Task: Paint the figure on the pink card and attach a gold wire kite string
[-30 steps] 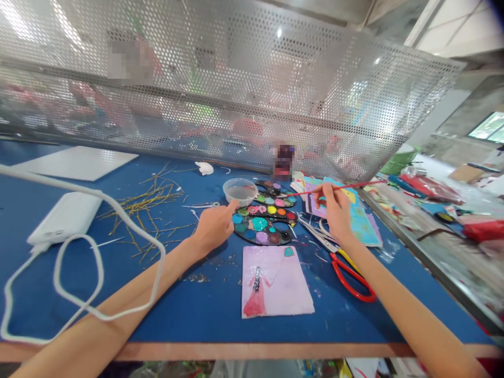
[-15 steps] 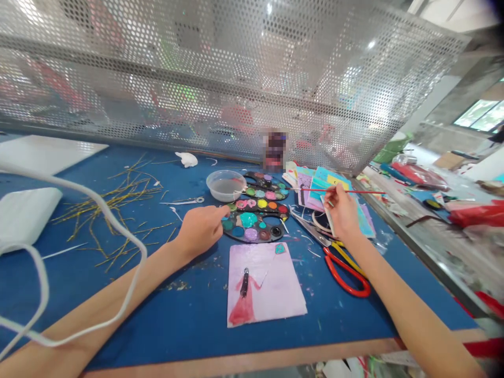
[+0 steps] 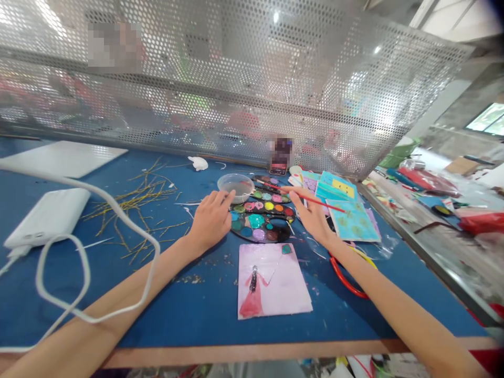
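Note:
My left hand [image 3: 210,221] lies open with its fingers spread, fingertips at the clear plastic water bowl [image 3: 235,188] and the upper edge of a black watercolour palette [image 3: 260,227]. My right hand [image 3: 311,219] reaches over a second palette [image 3: 271,197] and holds a thin red paintbrush [image 3: 321,203]. Below both hands lies a pink painted card [image 3: 273,281] with a figure in a red dress. Red-handled scissors [image 3: 344,278] are mostly hidden under my right forearm. Next to my right hand lies a turquoise painted card [image 3: 352,220].
A white power bank [image 3: 47,218] with a white cable [image 3: 118,231] lies left, across my left forearm, beside scattered golden straw strands [image 3: 134,207]. A white board [image 3: 63,157] lies behind them. A perforated metal screen [image 3: 236,89] rises along the blue table's far side.
My right hand has moved left from the cards to above the palettes, with the brush swung round. My left hand has shifted up towards the bowl. The scissors are now mostly covered.

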Demonstrator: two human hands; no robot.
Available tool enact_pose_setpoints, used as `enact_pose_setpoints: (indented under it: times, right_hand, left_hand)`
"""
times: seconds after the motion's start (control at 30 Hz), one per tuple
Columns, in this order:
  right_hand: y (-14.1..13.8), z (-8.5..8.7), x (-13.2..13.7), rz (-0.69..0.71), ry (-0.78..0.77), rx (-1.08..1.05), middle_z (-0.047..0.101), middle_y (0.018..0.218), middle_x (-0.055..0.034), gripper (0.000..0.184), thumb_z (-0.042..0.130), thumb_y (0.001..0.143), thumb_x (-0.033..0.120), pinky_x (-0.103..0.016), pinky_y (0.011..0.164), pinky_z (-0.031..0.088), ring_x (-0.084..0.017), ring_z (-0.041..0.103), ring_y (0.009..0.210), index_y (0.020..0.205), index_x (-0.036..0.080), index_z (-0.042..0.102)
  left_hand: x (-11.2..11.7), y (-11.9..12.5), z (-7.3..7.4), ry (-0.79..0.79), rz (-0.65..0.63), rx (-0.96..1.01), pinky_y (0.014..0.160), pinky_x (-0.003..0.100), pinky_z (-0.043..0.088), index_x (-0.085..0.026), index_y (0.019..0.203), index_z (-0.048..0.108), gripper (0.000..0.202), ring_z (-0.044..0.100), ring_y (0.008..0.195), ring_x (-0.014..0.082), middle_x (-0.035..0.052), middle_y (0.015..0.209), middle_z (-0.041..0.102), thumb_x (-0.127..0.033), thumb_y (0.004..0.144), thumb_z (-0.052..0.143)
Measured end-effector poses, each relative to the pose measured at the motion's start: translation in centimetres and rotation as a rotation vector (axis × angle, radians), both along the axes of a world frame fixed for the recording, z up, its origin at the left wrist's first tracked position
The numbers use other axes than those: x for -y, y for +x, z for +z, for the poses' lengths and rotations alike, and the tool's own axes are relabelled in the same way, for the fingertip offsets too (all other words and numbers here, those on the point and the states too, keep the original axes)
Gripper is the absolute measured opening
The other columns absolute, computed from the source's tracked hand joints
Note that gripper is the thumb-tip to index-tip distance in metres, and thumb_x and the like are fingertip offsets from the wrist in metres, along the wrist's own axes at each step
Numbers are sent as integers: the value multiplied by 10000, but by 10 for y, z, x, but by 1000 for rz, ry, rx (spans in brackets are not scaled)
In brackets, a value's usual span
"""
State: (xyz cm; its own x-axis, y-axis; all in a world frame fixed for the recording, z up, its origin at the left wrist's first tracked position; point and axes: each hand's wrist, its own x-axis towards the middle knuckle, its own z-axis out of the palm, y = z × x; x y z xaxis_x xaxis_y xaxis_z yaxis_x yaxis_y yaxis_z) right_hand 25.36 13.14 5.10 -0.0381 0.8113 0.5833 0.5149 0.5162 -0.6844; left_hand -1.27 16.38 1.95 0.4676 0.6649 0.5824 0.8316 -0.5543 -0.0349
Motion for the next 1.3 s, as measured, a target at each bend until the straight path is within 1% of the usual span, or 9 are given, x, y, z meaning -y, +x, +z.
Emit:
enact_pose_setpoints:
  times: [0.13, 0.27, 0.37, 0.47, 0.57, 0.8, 0.97, 1.13, 1.3]
  right_hand:
    - [-3, 4, -32, -9, -88, -91, 762, 1040, -27, 324, 474, 957, 466, -394, 1024, 481, -214, 683, 1070, 1059, 261, 703]
    - [-5, 0, -47, -9, -138, -179, 772, 954, -22, 258, 521, 900, 423, -404, 1005, 495, -217, 707, 998, 962, 252, 704]
    - [-3, -4, -48, 24, -143, -227, 771, 904, -25, 242, 545, 867, 410, -400, 987, 504, -215, 719, 955, 928, 237, 703]
    - [1, -5, -48, 11, -151, -236, 775, 909, -33, 249, 553, 861, 420, -409, 979, 507, -222, 723, 949, 915, 233, 708]
    - [4, -3, -49, -12, -151, -208, 779, 927, -35, 258, 558, 867, 450, -427, 981, 506, -234, 722, 951, 899, 244, 710]
    - [14, 4, -50, -32, -132, -188, 760, 828, -48, 317, 554, 882, 506, -443, 953, 512, -251, 721, 904, 879, 230, 711]
    - [16, 8, -49, -28, -109, -292, 765, 843, -36, 292, 571, 877, 481, -425, 939, 516, -236, 724, 906, 858, 231, 720]
    - [9, 2, -49, -51, -155, -315, 780, 830, -51, 408, 563, 884, 578, -414, 894, 539, -242, 733, 895, 909, 219, 757]
    - [6, -7, -51, -136, -103, -254, 781, 778, -74, 470, 586, 869, 609, -388, 841, 547, -244, 734, 844, 872, 181, 779]
  left_hand:
    - [-1, -1, -1, 19, -16, 58, 1065, 472, 420, -127, 1301, 598, 464, 522, 1242, 309, 170, 1309, 591, -110, 862, 447]
    - [-1, -1, -3, -3, -50, 55, 1103, 450, 407, -120, 1268, 617, 436, 529, 1245, 291, 160, 1286, 604, -111, 867, 448]
    - [-1, -1, -4, -1, -64, 37, 1107, 425, 413, -82, 1261, 616, 431, 546, 1221, 285, 168, 1256, 620, -102, 866, 445]
    - [0, -1, -3, -11, -71, 37, 1100, 449, 423, -74, 1259, 613, 431, 551, 1209, 292, 182, 1260, 618, -100, 863, 446]
    - [1, 0, -1, -28, -65, 40, 1089, 461, 430, -97, 1264, 610, 435, 553, 1208, 294, 175, 1267, 615, -103, 859, 451]
    - [1, 1, -2, -16, -65, 35, 1082, 449, 429, -99, 1271, 602, 435, 549, 1210, 293, 166, 1263, 612, -112, 864, 448]
    - [0, 1, -2, -1, -73, 39, 1075, 457, 439, -64, 1259, 606, 421, 555, 1196, 300, 183, 1256, 617, -109, 872, 447]
    - [0, 2, -2, -3, -69, 44, 1072, 456, 440, -72, 1254, 607, 412, 553, 1199, 298, 180, 1253, 618, -114, 879, 441]
    - [0, 1, -3, 9, -67, 30, 1076, 440, 435, -71, 1261, 607, 414, 553, 1196, 293, 172, 1258, 617, -122, 887, 438]
